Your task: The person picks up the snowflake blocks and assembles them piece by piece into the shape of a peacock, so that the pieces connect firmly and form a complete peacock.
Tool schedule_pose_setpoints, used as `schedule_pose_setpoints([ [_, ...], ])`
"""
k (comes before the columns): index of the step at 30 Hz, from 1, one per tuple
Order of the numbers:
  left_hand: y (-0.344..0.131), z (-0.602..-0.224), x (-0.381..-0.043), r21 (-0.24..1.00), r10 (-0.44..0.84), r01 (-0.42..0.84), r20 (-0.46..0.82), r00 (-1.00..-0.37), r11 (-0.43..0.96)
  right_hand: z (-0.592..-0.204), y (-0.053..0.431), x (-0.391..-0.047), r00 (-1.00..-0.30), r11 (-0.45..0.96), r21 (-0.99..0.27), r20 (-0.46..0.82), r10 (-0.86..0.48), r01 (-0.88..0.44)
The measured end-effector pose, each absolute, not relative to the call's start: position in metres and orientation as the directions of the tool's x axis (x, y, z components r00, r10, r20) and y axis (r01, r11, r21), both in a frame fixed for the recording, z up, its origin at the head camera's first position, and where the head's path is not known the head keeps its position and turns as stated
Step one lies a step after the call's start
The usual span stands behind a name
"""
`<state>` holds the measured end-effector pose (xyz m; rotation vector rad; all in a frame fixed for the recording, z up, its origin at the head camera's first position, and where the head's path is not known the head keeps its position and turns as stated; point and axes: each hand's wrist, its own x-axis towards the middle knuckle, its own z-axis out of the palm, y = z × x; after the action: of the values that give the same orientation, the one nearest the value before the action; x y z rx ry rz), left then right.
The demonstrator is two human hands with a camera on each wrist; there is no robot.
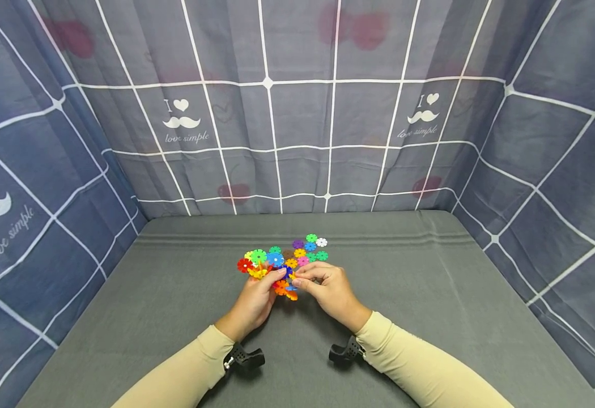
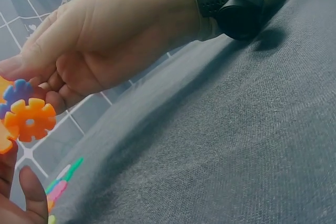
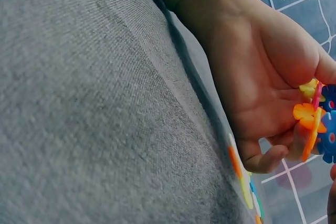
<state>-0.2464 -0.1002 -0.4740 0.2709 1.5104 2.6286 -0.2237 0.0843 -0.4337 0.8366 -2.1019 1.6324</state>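
My left hand [image 1: 253,297] grips a cluster of joined plastic snowflake discs, its thumb pressed on top. A red disc [image 1: 245,265], a green disc [image 1: 258,256] and a light blue disc [image 1: 275,259] show at the cluster's left and top; an orange disc [image 2: 30,120] hangs low on it. With thumb and forefinger, my right hand [image 1: 335,292] pinches a yellow disc [image 1: 293,276] at the cluster's right side. The right wrist view shows the left palm, with blue discs [image 3: 328,135] by its fingers. Fingers hide part of the cluster.
Beyond the hands, several loose snowflake discs lie on the grey cloth [image 1: 404,272], among them a white one [image 1: 321,242], a purple one [image 1: 298,244] and a pink one [image 1: 302,261]. Checked curtains [image 1: 297,113] enclose the back and both sides.
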Motion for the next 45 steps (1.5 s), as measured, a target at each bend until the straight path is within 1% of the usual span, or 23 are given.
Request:
schedule_pose_setpoints([
  [5, -0.101, -0.478, -0.247, 0.877, 0.178, 0.021, 0.121, -0.976, -0.479, -0.436, 0.082, -0.223, -0.754, 0.154, -0.742, 0.616, -0.227, -0.652],
  [11, -0.102, -0.478, -0.247, 0.890, 0.201, 0.021, 0.126, -0.972, -0.456, -0.458, 0.082, -0.236, -0.757, 0.149, -0.745, 0.618, -0.211, -0.650],
  [15, -0.102, -0.475, -0.248, 0.888, 0.197, 0.037, 0.143, -0.970, -0.458, -0.465, 0.089, -0.247, -0.746, 0.150, -0.737, 0.617, -0.250, -0.659],
  [17, -0.102, -0.475, -0.249, 0.888, 0.193, 0.037, 0.140, -0.971, -0.458, -0.466, 0.097, -0.254, -0.739, 0.179, -0.722, 0.616, -0.274, -0.668],
  [19, -0.102, -0.477, -0.251, 0.887, 0.188, 0.033, 0.134, -0.973, -0.460, -0.467, 0.106, -0.263, -0.742, 0.240, -0.704, 0.608, -0.283, -0.669],
  [22, -0.103, -0.482, -0.252, 0.886, 0.169, 0.034, 0.125, -0.978, -0.462, -0.476, 0.123, -0.280, -0.767, 0.436, -0.635, 0.573, -0.288, -0.638],
  [24, -0.103, -0.485, -0.251, 0.890, 0.165, 0.044, 0.133, -0.977, -0.454, -0.484, 0.134, -0.289, -0.798, 0.577, -0.565, 0.520, -0.306, -0.590],
  [26, -0.104, -0.487, -0.251, 0.905, 0.174, 0.054, 0.140, -0.975, -0.423, -0.492, 0.144, -0.295, -0.832, 0.688, -0.488, 0.443, -0.334, -0.536],
  [28, -0.104, -0.488, -0.251, 0.923, 0.192, 0.064, 0.147, -0.970, -0.380, -0.496, 0.150, -0.299, -0.853, 0.746, -0.429, 0.360, -0.377, -0.510],
  [30, -0.103, -0.488, -0.251, 0.936, 0.204, 0.070, 0.147, -0.968, -0.344, -0.497, 0.154, -0.301, -0.859, 0.778, -0.371, 0.291, -0.421, -0.507],
  [32, -0.102, -0.489, -0.251, 0.944, 0.205, 0.076, 0.148, -0.968, -0.321, -0.498, 0.154, -0.300, -0.852, 0.777, -0.351, 0.263, -0.453, -0.522],
  [33, -0.102, -0.489, -0.251, 0.947, 0.199, 0.078, 0.145, -0.969, -0.310, -0.498, 0.154, -0.300, -0.842, 0.767, -0.351, 0.271, -0.466, -0.537],
  [35, -0.101, -0.490, -0.250, 0.953, 0.180, 0.081, 0.138, -0.974, -0.293, -0.498, 0.153, -0.299, -0.826, 0.743, -0.364, 0.313, -0.469, -0.561],
  [39, -0.100, -0.490, -0.250, 0.972, 0.132, 0.092, 0.123, -0.984, -0.218, -0.497, 0.149, -0.298, -0.787, 0.665, -0.430, 0.420, -0.451, -0.611],
  [42, -0.100, -0.490, -0.250, 0.981, 0.113, 0.095, 0.116, -0.987, -0.172, -0.496, 0.149, -0.297, -0.788, 0.624, -0.486, 0.435, -0.436, -0.613],
  [45, -0.101, -0.490, -0.251, 0.983, 0.102, 0.103, 0.120, -0.988, -0.154, -0.495, 0.150, -0.296, -0.797, 0.598, -0.530, 0.435, -0.418, -0.602],
])
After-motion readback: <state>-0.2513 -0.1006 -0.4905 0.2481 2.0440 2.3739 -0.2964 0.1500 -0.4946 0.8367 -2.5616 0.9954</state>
